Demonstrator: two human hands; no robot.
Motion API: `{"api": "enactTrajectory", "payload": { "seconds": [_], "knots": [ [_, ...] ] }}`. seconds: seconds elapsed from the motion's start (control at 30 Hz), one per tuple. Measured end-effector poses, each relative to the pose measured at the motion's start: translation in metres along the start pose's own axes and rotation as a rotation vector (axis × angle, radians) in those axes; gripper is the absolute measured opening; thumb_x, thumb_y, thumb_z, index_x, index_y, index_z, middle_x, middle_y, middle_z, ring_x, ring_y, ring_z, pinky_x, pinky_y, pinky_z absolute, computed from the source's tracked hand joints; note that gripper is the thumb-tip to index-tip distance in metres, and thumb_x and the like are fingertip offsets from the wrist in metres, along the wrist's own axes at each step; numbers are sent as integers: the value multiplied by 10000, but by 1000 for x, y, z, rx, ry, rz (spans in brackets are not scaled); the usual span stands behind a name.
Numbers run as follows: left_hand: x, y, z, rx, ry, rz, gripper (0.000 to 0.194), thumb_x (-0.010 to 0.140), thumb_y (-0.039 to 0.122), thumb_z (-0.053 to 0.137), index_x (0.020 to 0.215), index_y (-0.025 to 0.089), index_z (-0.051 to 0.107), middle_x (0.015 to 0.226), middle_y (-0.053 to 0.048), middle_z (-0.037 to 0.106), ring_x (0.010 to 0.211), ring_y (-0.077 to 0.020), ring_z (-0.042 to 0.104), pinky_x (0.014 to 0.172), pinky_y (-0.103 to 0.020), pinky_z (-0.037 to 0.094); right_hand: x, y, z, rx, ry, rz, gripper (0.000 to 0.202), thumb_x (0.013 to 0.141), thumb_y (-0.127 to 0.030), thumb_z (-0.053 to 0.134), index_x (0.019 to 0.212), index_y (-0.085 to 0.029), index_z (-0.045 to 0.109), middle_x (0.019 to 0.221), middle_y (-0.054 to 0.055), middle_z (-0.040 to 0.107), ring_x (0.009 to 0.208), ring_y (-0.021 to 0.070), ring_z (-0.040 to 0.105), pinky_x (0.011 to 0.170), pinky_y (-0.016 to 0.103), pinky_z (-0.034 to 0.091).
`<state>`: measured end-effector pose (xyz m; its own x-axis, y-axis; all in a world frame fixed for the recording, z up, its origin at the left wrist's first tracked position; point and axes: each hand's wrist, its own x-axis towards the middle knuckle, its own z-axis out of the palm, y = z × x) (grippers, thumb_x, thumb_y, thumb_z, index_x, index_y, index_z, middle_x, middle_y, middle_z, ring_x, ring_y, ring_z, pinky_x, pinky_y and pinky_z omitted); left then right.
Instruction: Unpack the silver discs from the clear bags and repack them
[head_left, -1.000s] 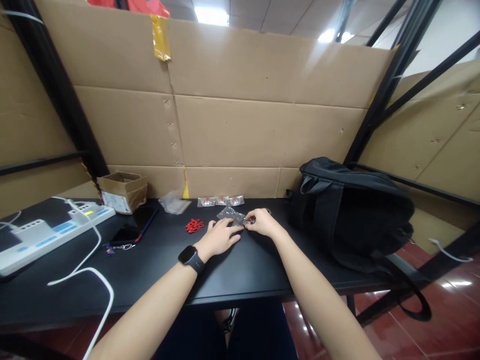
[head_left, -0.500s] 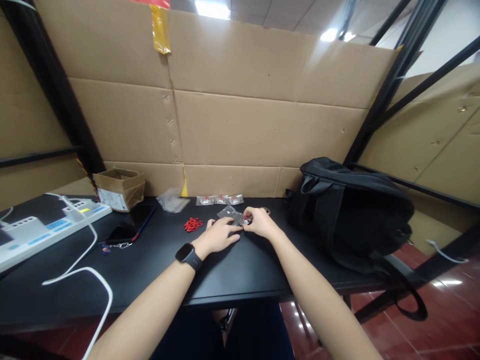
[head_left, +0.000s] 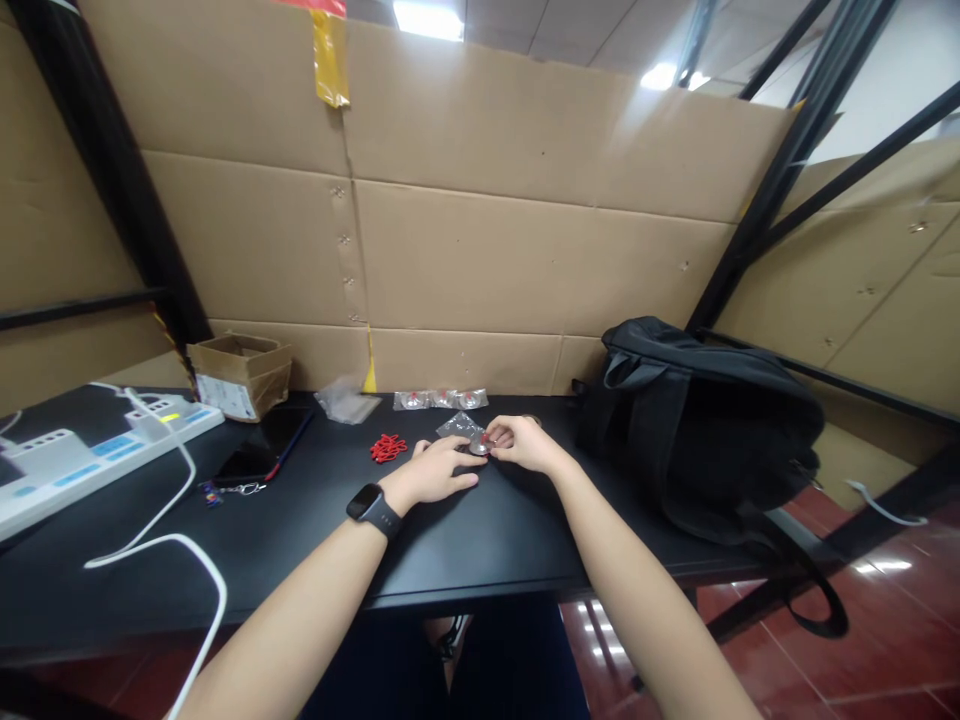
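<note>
My right hand (head_left: 520, 443) pinches a small round silvery piece with a red part (head_left: 480, 446) at the mouth of a clear plastic bag (head_left: 458, 425). My left hand (head_left: 437, 470) lies low over the black table, its fingers spread and their tips at the near edge of the bag. To its left sits a pile of red cord loops (head_left: 388, 447). Behind the hands, three clear packets (head_left: 441, 400) with round silvery and red pieces lie in a row. Flat empty clear bags (head_left: 346, 402) are stacked farther left.
A black backpack (head_left: 709, 430) stands at the right. On the left are an open cardboard box (head_left: 241, 378), a phone (head_left: 259, 447) with a keychain, a white power strip (head_left: 105, 462) and a white cable. Cardboard panels (head_left: 465, 250) rise behind the table (head_left: 480, 560).
My right hand has brought the round piece slightly left, onto the clear bag beside my left fingertips. My left hand has barely moved.
</note>
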<state>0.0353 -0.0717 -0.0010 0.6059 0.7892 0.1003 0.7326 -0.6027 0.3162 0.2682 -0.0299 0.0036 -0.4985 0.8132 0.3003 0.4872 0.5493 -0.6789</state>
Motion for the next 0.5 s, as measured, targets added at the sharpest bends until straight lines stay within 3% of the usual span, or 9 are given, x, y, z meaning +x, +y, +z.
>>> {"api": "enactTrajectory", "payload": {
  "seconds": [0.27,0.5],
  "knots": [
    [0,-3,-4,-5,-37,37,406,946,421,521,1347,477,546,1590,-8,346,1445,-323,320,1091,-595,279,8,5,12,-72,157,6,563,677,-205,805,1194,-232,585,847,-26,621,599,98,584,598,221,480],
    [1,-1,-5,9,-39,29,378,954,431,517,1324,489,565,1626,21,269,1486,-340,221,1096,-639,242,22,1,26,-406,319,49,601,645,-339,856,1176,-253,587,889,-15,566,774,156,555,699,267,420]
  ]
}}
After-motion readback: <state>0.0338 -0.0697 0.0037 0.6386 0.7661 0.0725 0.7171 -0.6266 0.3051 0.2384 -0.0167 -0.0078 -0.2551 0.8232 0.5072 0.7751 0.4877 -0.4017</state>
